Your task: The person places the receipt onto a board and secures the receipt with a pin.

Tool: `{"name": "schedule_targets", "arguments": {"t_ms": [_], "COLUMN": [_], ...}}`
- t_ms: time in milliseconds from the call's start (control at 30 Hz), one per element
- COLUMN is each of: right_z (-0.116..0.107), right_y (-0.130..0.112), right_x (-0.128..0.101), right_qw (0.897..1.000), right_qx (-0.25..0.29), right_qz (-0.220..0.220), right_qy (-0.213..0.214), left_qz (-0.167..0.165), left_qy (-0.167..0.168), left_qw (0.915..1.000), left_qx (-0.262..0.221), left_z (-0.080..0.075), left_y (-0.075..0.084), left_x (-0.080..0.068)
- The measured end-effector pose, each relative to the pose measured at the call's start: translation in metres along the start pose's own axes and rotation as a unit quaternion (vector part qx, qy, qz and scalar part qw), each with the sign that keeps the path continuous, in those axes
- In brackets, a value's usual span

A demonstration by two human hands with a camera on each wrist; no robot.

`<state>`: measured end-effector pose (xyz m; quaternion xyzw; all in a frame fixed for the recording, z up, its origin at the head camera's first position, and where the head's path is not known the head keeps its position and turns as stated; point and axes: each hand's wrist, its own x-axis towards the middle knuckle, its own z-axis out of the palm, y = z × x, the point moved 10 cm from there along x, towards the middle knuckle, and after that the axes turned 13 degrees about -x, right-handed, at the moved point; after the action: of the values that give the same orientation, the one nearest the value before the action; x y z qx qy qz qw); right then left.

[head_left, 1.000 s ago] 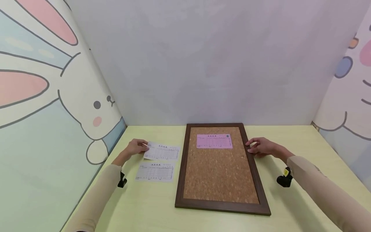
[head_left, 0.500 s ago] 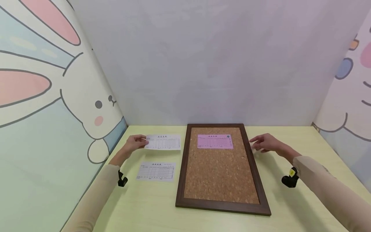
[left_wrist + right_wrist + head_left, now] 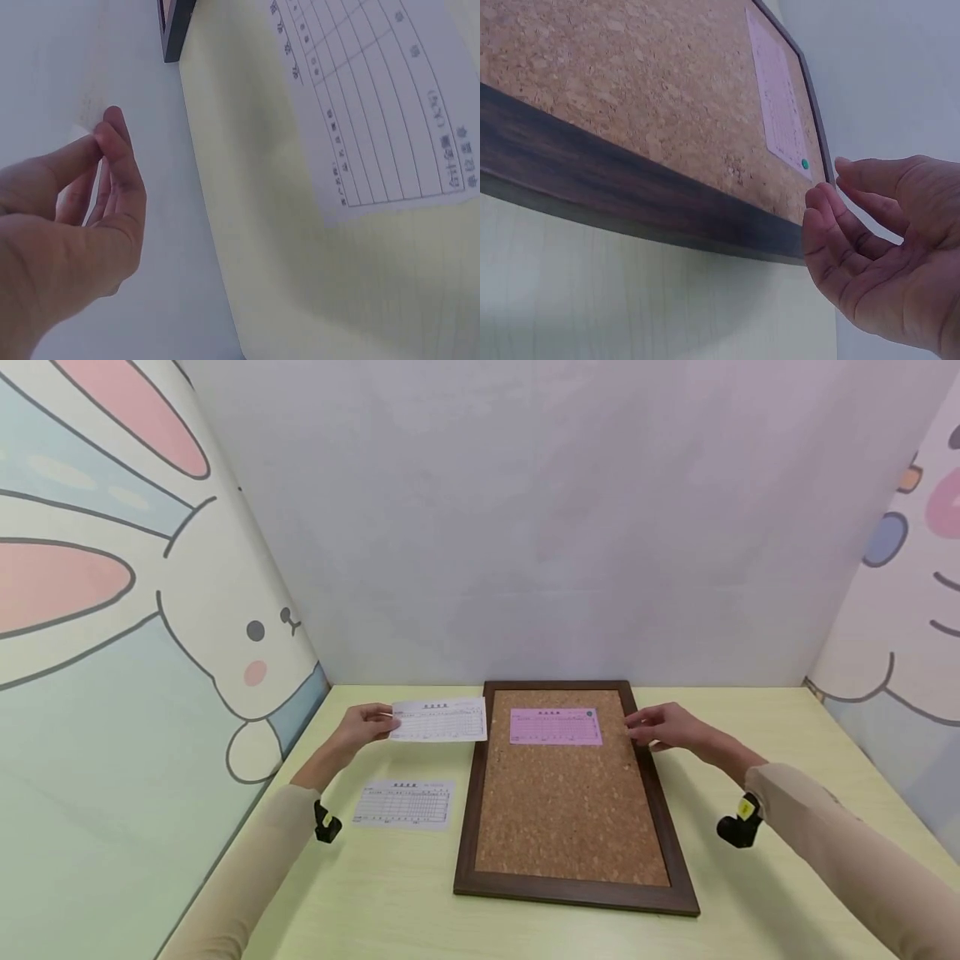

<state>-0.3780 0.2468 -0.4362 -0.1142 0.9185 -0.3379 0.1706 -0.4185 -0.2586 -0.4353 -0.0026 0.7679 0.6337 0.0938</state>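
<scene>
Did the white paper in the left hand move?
Yes. The white paper pinched by the left hand has lifted off the table and moved right, so its edge now reaches the cork board's frame.

A pale yellow worktop point(image 3: 750, 718) is walled in on three sides. At centre frame lies a cork board point(image 3: 572, 802) whose raised dark frame forms a low ridge. Only a pink slip point(image 3: 555, 727) occupies its upper part; the lower cork is bare. Left of the board, a white form point(image 3: 403, 803) lies flat. Above it, the left hand point(image 3: 365, 727) holds another white sheet point(image 3: 442, 721) over the board's upper left edge. The right hand point(image 3: 663, 727) hovers at the board's upper right edge. Bare worktop spans the lower and right parts of the frame.
</scene>
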Motion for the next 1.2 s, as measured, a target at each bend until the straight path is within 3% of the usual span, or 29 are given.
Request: {"name": "schedule_targets", "arguments": {"t_ms": [500,833,1200], "right_z": [0.030,0.049,0.063], "right_y": [-0.038,-0.045,-0.062], "right_x": [0.008,0.007,0.005], "right_qw": [0.996,0.995,0.992], "right_qx": [0.058,0.067,0.095], "right_qz": [-0.052,-0.051,-0.066], "right_qy": [-0.039,-0.055,-0.049], "left_qz": [0.006,0.018,-0.014], "left_qy": [-0.029,-0.047,-0.047], "left_qw": [0.9993,0.9983,0.9972], "left_qx": [-0.023,-0.030,-0.057], "left_z": [0.044,0.070,0.099], "left_y": [0.013,0.016,-0.005], "left_x": [-0.007,-0.010,-0.010]}}
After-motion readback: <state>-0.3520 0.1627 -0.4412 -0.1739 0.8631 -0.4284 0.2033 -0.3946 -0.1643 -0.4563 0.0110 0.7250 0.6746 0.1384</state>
